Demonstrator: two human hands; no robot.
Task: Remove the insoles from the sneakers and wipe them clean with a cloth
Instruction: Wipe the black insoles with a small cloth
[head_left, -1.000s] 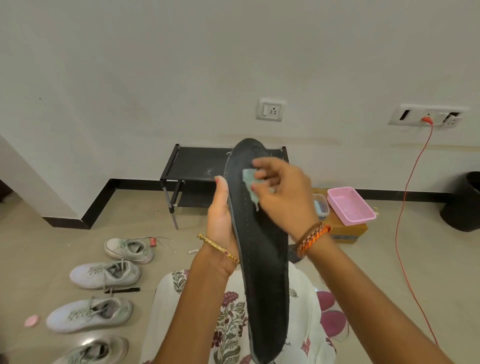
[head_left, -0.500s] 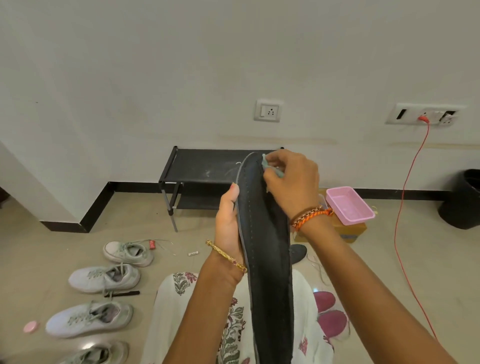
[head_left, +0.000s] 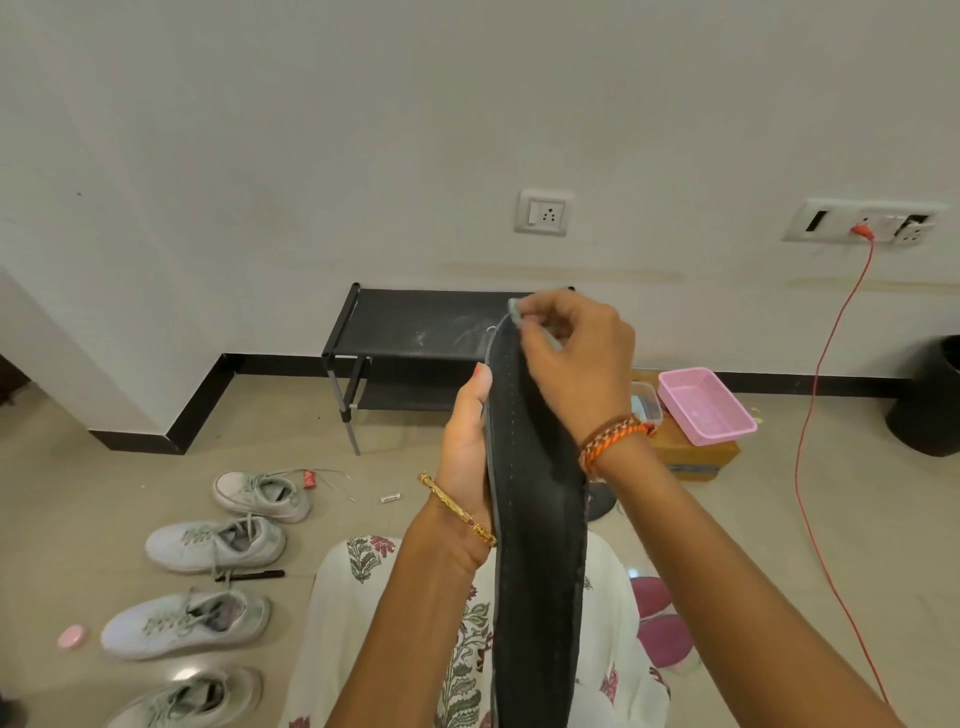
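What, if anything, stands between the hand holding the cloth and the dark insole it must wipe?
Nothing visible does. The right hand pinches the pale cloth right at the top end of the insole, while the left hand grips the insole's left edge, clear of the surface facing the camera.

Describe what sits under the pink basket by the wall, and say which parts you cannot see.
The pink basket rests on a yellowish cardboard box, beside a small clear lidded container. The right hand and wrist hide the box's left end; its contents are unseen.
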